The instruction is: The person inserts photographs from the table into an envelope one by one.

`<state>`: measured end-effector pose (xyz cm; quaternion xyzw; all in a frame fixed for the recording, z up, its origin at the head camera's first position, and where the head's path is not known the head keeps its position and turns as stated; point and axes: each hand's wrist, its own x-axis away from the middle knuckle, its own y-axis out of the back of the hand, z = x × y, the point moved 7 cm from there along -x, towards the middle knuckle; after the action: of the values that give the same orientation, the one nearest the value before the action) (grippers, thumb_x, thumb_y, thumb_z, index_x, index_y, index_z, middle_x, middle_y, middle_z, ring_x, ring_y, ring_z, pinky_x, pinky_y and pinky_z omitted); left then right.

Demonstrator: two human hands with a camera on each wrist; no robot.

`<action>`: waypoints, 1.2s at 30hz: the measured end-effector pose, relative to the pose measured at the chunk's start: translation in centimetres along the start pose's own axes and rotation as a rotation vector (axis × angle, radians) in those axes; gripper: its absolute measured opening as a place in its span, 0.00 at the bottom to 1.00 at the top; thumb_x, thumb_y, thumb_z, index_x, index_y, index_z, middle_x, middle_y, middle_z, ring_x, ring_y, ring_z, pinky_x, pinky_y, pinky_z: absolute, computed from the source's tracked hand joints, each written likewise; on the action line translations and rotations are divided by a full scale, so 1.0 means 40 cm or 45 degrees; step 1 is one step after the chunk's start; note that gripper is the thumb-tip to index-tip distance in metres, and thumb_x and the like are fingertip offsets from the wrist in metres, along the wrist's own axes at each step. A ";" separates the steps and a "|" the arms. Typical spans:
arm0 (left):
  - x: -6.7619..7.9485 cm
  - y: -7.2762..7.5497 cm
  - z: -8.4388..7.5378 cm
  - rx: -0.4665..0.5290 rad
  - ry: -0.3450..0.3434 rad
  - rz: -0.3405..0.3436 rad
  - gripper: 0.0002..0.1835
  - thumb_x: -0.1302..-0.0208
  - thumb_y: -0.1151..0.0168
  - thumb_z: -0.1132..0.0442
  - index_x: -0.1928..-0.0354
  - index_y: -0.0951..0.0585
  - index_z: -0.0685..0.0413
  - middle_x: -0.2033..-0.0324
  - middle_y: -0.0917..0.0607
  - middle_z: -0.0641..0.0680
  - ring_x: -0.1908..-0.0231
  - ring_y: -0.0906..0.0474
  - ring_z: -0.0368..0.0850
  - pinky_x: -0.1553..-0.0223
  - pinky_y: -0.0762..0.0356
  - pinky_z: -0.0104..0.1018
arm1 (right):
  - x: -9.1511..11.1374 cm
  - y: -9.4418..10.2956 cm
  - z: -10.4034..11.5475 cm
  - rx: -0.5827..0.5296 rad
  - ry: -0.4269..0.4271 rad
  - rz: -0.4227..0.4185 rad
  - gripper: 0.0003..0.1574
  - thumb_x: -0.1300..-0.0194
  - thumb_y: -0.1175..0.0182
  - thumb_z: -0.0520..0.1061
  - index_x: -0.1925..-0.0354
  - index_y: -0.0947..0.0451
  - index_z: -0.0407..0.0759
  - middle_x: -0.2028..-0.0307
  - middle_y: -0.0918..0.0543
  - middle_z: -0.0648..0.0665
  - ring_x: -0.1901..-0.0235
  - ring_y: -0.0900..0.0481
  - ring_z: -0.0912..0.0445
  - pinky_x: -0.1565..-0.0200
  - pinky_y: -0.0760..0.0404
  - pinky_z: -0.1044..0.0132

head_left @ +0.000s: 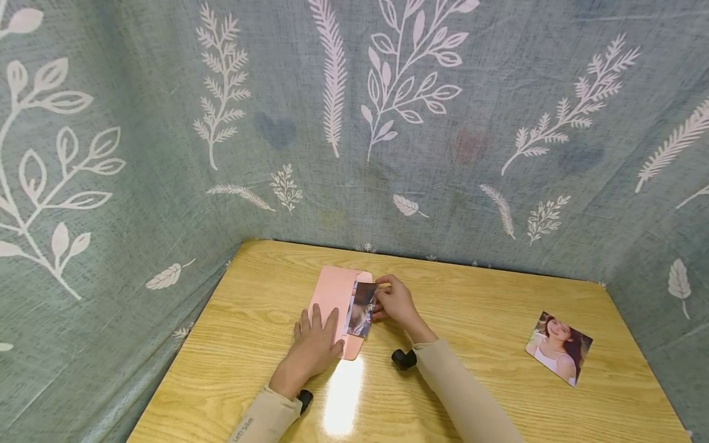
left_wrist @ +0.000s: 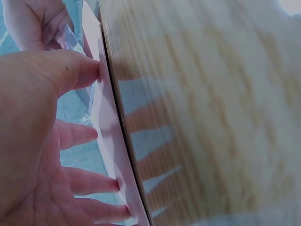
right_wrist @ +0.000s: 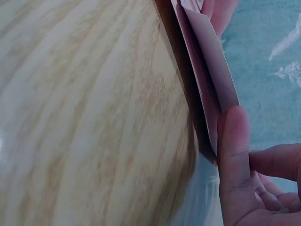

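Note:
A pink envelope (head_left: 334, 286) lies on the wooden table with its flap side to the right. My left hand (head_left: 312, 344) rests on it, fingers straight and spread; the left wrist view shows the fingertips (left_wrist: 89, 134) pressing its face. A photo (head_left: 362, 307) with dark and light areas sticks out of the envelope's right side, its left part hidden inside. At the photo's right edge, my right hand (head_left: 397, 306) pinches it with curled fingers. From the right wrist camera, the thumb (right_wrist: 233, 136) lies against the edge of the slightly bowed photo (right_wrist: 214, 61).
Another photo (head_left: 560, 351), a portrait of a person in a white top, lies on the right of the table (head_left: 471, 307). A grey-green curtain (head_left: 354, 184) with white leaf prints hangs behind and beside the table. Black wrist cameras (head_left: 404, 359) sit at both cuffs.

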<state>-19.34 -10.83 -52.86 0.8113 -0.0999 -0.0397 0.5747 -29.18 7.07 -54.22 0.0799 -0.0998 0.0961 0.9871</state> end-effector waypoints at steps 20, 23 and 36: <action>0.003 0.001 -0.002 0.005 0.014 0.017 0.37 0.38 0.45 0.46 0.31 0.42 0.51 0.35 0.50 0.74 0.37 0.58 0.75 0.43 0.53 0.67 | -0.022 -0.042 -0.002 -0.014 -0.017 0.020 0.19 0.35 0.51 0.34 0.45 0.36 0.35 0.70 0.23 0.33 0.83 0.22 0.49 0.78 0.21 0.53; 0.003 0.002 -0.003 0.004 0.014 0.022 0.37 0.38 0.46 0.46 0.31 0.42 0.51 0.35 0.50 0.74 0.37 0.58 0.75 0.43 0.53 0.67 | -0.026 -0.047 0.000 -0.004 -0.018 0.019 0.19 0.35 0.51 0.34 0.45 0.35 0.35 0.70 0.23 0.33 0.82 0.21 0.49 0.78 0.21 0.53; 0.004 0.001 -0.002 -0.017 0.008 0.033 0.37 0.37 0.47 0.45 0.30 0.44 0.51 0.35 0.50 0.74 0.37 0.58 0.75 0.44 0.52 0.67 | -0.040 -0.061 0.002 0.041 -0.028 0.031 0.19 0.34 0.50 0.36 0.45 0.34 0.36 0.70 0.23 0.35 0.82 0.21 0.48 0.79 0.21 0.54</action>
<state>-19.19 -10.80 -52.78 0.8062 -0.1083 -0.0304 0.5808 -30.22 4.40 -54.83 0.0958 -0.1102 0.1088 0.9833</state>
